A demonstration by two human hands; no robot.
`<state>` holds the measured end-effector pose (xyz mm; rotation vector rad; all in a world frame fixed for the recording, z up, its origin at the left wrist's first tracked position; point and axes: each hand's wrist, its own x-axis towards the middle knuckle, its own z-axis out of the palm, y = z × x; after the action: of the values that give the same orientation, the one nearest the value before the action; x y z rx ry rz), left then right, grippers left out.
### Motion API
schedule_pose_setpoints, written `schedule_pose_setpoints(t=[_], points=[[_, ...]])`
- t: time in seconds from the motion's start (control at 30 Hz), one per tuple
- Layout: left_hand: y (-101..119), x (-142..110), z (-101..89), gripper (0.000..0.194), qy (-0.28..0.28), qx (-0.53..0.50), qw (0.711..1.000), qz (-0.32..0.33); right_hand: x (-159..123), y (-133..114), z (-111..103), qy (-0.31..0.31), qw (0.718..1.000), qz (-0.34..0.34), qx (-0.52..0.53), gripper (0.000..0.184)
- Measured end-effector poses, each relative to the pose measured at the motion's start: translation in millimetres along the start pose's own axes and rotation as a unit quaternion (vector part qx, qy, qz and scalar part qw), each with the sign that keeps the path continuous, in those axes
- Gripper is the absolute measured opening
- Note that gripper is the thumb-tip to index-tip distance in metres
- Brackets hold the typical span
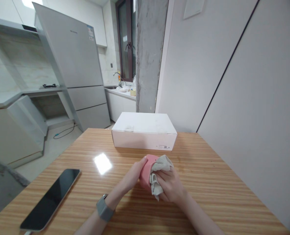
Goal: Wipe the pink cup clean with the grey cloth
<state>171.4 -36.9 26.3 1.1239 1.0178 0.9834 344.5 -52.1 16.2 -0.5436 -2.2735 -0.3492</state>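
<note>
My left hand [136,173] is closed on the left side of a pink, smooth, hard-looking object [146,174] with rounded edges, whose exact kind I cannot make out. A grey-beige ribbed cloth [162,162] is bunched in my right hand [170,186]. The cloth presses against the right side of the pink object and hides much of it. Both hands are over the middle of the wooden table [203,205], and a grey-banded watch [105,208] is on my left wrist.
A white closed box [143,139] sits just beyond my hands near the far table edge. On the left lies a dark-screened phone [52,199] with a white cable. A white wall [252,107] borders the right side; a fridge [68,55] stands behind.
</note>
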Motion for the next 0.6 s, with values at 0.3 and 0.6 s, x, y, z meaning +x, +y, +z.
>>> schedule_pose_setpoints(t=[0.3, 0.6], points=[[-11.7, -1.5, 5.7, 0.055, -0.13, -0.143, 0.981, 0.021, -7.0, 11.3, -7.0, 0.04, 0.999, 0.016, -0.023, 0.026], [-2.4, 1.5, 2.6, 0.052, -0.027, -0.113, 0.992, -0.049, 0.0, -2.4, -0.5, 0.019, 0.999, -0.035, -0.006, 0.027]])
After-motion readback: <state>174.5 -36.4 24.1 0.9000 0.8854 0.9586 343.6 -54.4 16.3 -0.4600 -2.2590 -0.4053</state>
